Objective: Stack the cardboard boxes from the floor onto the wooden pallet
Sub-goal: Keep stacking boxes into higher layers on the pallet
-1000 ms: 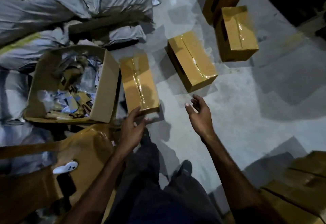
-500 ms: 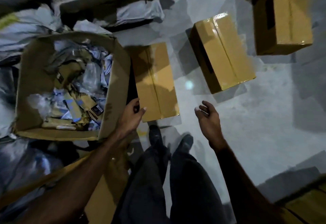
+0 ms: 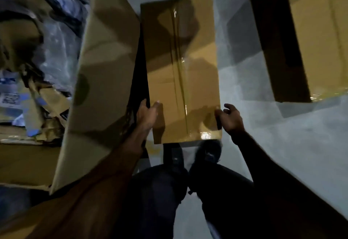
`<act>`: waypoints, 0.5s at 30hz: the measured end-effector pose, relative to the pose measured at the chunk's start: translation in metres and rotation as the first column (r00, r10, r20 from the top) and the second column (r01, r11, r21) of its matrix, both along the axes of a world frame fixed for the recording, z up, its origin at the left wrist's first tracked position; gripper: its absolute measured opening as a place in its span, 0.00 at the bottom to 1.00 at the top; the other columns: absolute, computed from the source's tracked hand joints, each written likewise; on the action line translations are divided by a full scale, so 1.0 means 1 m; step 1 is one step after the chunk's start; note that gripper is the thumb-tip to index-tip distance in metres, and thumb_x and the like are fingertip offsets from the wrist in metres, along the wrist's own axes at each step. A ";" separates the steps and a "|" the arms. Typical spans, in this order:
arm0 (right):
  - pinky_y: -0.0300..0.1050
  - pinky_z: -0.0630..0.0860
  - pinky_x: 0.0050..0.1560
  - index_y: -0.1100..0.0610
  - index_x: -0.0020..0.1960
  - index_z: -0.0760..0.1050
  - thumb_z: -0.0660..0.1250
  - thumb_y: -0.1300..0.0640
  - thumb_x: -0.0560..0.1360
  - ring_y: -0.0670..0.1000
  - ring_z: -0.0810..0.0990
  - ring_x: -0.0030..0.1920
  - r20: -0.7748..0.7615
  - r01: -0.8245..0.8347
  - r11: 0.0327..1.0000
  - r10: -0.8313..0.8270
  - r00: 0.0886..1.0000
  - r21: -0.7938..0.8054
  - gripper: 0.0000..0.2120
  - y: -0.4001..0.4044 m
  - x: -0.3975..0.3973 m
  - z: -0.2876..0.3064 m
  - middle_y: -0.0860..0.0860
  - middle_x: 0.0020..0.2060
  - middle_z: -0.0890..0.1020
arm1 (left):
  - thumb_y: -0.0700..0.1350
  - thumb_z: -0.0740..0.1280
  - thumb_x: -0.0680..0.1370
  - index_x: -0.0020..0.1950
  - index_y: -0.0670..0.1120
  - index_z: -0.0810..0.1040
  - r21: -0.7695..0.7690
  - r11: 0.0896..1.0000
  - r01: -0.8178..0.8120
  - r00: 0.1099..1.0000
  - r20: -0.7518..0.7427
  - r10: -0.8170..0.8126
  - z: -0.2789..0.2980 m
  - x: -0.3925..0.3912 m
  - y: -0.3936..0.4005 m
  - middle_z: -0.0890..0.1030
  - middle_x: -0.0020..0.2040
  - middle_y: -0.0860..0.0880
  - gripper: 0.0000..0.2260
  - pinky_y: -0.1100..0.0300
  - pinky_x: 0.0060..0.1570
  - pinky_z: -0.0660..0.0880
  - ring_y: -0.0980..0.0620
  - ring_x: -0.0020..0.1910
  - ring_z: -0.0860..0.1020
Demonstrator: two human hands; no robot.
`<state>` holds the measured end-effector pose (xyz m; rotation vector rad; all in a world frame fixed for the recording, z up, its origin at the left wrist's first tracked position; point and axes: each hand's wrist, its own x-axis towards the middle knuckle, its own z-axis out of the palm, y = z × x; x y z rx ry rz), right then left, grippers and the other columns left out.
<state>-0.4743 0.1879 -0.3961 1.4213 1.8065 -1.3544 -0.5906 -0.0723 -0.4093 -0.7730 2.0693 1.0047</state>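
Since the earlier frame, both hands have closed in on the near end of the taped cardboard box (image 3: 180, 69), which lies flat on the floor (image 3: 282, 154) beside the open carton (image 3: 105, 69).

Head view: the left hand (image 3: 147, 115) grips the box's left edge, thumb on top. The right hand (image 3: 230, 118) meets the right edge, fingers loosely curled; whether it grips cannot be told. Opposed placement suits a two-sided lift. A second box (image 3: 310, 37) lies well apart; no pallet shows.
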 end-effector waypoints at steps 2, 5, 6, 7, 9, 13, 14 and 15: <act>0.58 0.81 0.58 0.49 0.74 0.75 0.67 0.20 0.66 0.61 0.83 0.58 -0.036 -0.004 0.999 0.003 0.999 -0.040 0.46 0.004 -0.006 -0.049 0.52 0.62 0.84 | 0.65 0.70 0.77 0.79 0.48 0.71 0.068 0.993 -0.093 0.996 0.018 0.092 -0.032 -0.004 -0.004 0.77 0.73 0.46 0.35 0.42 0.71 0.73 0.41 0.71 0.76; 0.59 0.81 0.61 0.47 0.70 0.78 0.68 0.19 0.67 0.55 0.84 0.58 -0.134 0.061 0.987 -0.082 0.988 -0.150 0.43 0.004 -0.015 -0.086 0.47 0.60 0.85 | 0.55 0.70 0.82 0.74 0.45 0.77 0.272 0.938 -0.213 0.977 0.051 0.207 -0.045 -0.004 0.001 0.82 0.67 0.45 0.24 0.42 0.71 0.74 0.42 0.66 0.80; 0.60 0.81 0.63 0.48 0.70 0.78 0.69 0.25 0.72 0.54 0.84 0.59 -0.161 0.075 0.982 -0.104 0.981 -0.176 0.35 0.001 -0.021 -0.080 0.47 0.60 0.85 | 0.53 0.70 0.82 0.73 0.44 0.78 0.318 0.917 -0.243 0.970 0.070 0.233 -0.046 -0.004 0.003 0.82 0.67 0.43 0.21 0.42 0.71 0.74 0.42 0.66 0.80; 0.60 0.81 0.63 0.48 0.71 0.78 0.69 0.32 0.77 0.54 0.84 0.60 -0.188 0.069 0.978 -0.107 0.976 -0.199 0.29 -0.002 -0.023 -0.074 0.48 0.61 0.85 | 0.52 0.71 0.82 0.72 0.43 0.79 0.350 0.897 -0.271 0.963 0.091 0.255 -0.043 -0.005 0.003 0.83 0.67 0.42 0.21 0.42 0.71 0.74 0.41 0.66 0.80; 0.56 0.82 0.62 0.48 0.74 0.75 0.68 0.41 0.82 0.53 0.84 0.61 -0.245 0.046 0.974 -0.101 0.964 -0.223 0.23 -0.004 -0.023 -0.052 0.48 0.63 0.84 | 0.52 0.73 0.79 0.71 0.43 0.79 0.397 0.867 -0.302 0.953 0.122 0.276 -0.023 -0.005 0.002 0.83 0.66 0.41 0.23 0.41 0.69 0.76 0.40 0.65 0.81; 0.41 0.81 0.52 0.45 0.73 0.74 0.67 0.48 0.84 0.47 0.84 0.58 -0.293 0.070 0.956 -0.156 0.943 -0.284 0.18 0.006 -0.015 0.033 0.43 0.61 0.84 | 0.54 0.74 0.73 0.73 0.43 0.77 0.454 0.847 -0.277 0.961 0.149 0.234 0.062 -0.001 0.004 0.82 0.67 0.40 0.30 0.44 0.64 0.79 0.40 0.64 0.82; 0.41 0.81 0.51 0.44 0.72 0.74 0.67 0.49 0.84 0.48 0.84 0.58 -0.288 0.088 0.947 -0.182 0.940 -0.310 0.17 0.010 -0.013 0.062 0.43 0.60 0.84 | 0.53 0.73 0.73 0.74 0.43 0.76 0.473 0.837 -0.275 0.961 0.150 0.231 0.089 0.000 0.002 0.82 0.68 0.40 0.31 0.43 0.66 0.78 0.40 0.65 0.81; 0.44 0.81 0.52 0.43 0.72 0.74 0.68 0.48 0.84 0.50 0.85 0.59 -0.282 0.099 0.935 -0.202 0.938 -0.341 0.18 0.016 -0.010 0.089 0.43 0.60 0.85 | 0.53 0.73 0.73 0.76 0.44 0.75 0.503 0.823 -0.263 0.965 0.153 0.215 0.114 0.001 0.001 0.81 0.69 0.42 0.32 0.42 0.69 0.76 0.40 0.67 0.80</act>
